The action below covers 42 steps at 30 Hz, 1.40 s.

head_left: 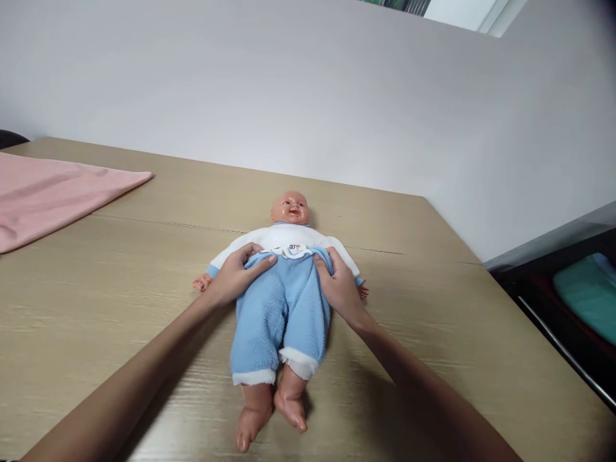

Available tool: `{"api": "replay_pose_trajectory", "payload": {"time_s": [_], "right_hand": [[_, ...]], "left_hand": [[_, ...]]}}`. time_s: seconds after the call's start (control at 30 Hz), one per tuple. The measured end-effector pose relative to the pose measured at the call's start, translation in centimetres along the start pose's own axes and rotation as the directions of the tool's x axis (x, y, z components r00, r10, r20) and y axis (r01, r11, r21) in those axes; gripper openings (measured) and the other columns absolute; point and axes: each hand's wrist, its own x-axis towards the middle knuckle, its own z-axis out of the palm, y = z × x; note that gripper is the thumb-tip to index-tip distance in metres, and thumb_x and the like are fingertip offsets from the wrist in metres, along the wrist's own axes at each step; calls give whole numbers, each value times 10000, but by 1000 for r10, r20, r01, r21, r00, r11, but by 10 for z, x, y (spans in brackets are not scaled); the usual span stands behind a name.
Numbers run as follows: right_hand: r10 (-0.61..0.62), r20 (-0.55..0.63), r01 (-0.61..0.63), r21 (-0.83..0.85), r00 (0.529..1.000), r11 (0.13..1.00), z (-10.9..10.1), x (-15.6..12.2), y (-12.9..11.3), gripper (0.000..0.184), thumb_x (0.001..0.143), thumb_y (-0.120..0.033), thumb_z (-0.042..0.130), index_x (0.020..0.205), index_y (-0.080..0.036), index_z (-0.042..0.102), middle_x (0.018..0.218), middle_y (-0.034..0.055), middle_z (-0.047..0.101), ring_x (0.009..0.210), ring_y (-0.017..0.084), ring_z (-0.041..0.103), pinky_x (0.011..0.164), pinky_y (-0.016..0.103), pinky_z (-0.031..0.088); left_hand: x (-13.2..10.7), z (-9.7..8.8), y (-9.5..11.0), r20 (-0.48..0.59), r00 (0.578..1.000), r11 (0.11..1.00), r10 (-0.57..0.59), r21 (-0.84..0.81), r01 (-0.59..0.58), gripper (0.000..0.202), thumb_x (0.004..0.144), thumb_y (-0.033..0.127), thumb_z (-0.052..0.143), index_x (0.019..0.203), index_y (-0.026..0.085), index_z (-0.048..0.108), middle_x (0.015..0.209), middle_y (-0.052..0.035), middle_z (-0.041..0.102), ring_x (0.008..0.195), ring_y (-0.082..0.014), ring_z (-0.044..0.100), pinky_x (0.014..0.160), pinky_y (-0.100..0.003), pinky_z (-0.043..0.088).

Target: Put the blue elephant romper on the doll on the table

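A baby doll [290, 208] lies on its back on the wooden table, head toward the wall and bare feet toward me. It wears a white top [269, 236] with blue cuffs and fuzzy blue pants [267, 308] with white hems. At the doll's waist, my left hand [237, 273] pinches the left side of the pants' waistband, thumb on top. On the other side, my right hand [339, 282] grips the waistband between thumb and fingers. Between them, the top's printed lower edge shows over the belly. Some fingertips are hidden behind the cloth.
A pink cloth [58, 196] is spread at the table's left. The wooden table [414, 359] meets a pale wall at the back. Beyond its right edge stands a dark chair-like object [534, 301] with a teal item [590, 295] on it.
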Motion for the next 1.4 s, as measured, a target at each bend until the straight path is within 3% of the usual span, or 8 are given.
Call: {"api": "replay_pose_trajectory", "payload": {"time_s": [0.23,0.37,0.47,0.57,0.73,1.0,1.17,1.4], "right_hand": [[66,110,-82,150,992,985,-16,-47,32,381,936,-550,719,1149,-234,726,1241,106,706,1240,328,628,1161,476,448],[348,182,-392,505,919,769,-2,-78,47,544,907,-631,765,1322,-288,690,1413,98,716,1422,347,584,1270,533,398],[415,238,-443,732,878,517,15,-77,47,613,838,-641,832,1333,-308,691,1455,85,728,1459,355,588,1279,544,420],[376,273,-429,791,885,436,22,-62,47,628,826,-626,861,1342,-306,699,1437,86,749,1457,351,601,1278,545,429],[201,292,-353,723,935,594,10,-34,62,570,859,-601,862,1334,-320,719,1399,44,763,1423,305,615,1296,496,403],[140,263,-286,673,955,683,4,-38,71,515,866,-550,857,1314,-327,733,1452,34,718,1474,288,559,1348,482,311],[306,242,-379,744,921,550,12,-49,64,570,806,-648,876,1236,-321,693,1391,46,737,1402,301,603,1268,488,418],[149,257,-285,649,955,705,5,-44,56,344,915,-513,799,1170,-306,698,1205,29,769,1192,261,668,1145,394,479]], "left_hand": [[-32,-26,-38,113,993,997,22,70,-30,428,988,615,610,1123,220,703,1214,-110,734,1211,-367,602,1117,-485,453],[-49,-23,-39,122,984,968,-133,-196,156,461,925,512,730,1315,267,712,1495,-95,694,1487,-394,510,1276,-489,359],[-47,-7,-27,49,928,755,-370,-567,331,433,888,396,693,1294,245,712,1311,-83,789,1355,-361,648,1180,-452,486],[-40,5,-16,81,826,508,-558,-754,417,340,839,337,683,1153,218,727,976,-48,820,1003,-311,768,949,-406,607],[-32,5,-22,260,794,368,-549,-778,509,151,713,257,775,821,217,678,625,41,669,618,-205,677,680,-311,591],[-52,2,-34,290,920,408,-264,-830,379,396,863,334,843,1231,201,780,1265,-95,824,1329,-353,712,1197,-456,532],[-54,-1,-36,268,911,365,-314,-852,376,498,833,335,893,1298,208,765,1383,-102,792,1378,-372,689,1196,-456,557],[-47,7,-39,216,926,583,-309,-726,364,610,794,513,953,1307,239,767,1291,-104,824,1300,-381,718,1147,-462,565]]}}
